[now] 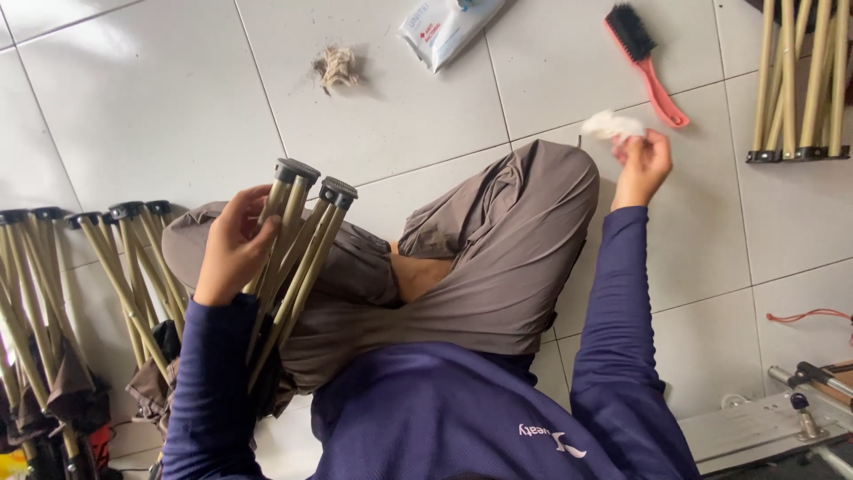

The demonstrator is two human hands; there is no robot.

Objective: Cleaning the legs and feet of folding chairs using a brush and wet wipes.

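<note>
Rod bundle [800, 80] cut off above.

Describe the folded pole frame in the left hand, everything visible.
The folded frame is a bundle of thin tan poles, metal by the look, gathered side by side. Two black round end caps top it, pointing up and away from the person. The left hand grips it just below the caps; it leans across the lap, over the grey-brown trousers. Its lower end disappears behind the blue sleeve.

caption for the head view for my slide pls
Seated on white tiles, left hand grips folded tan pole frame; right hand pinches a white wipe.
</note>
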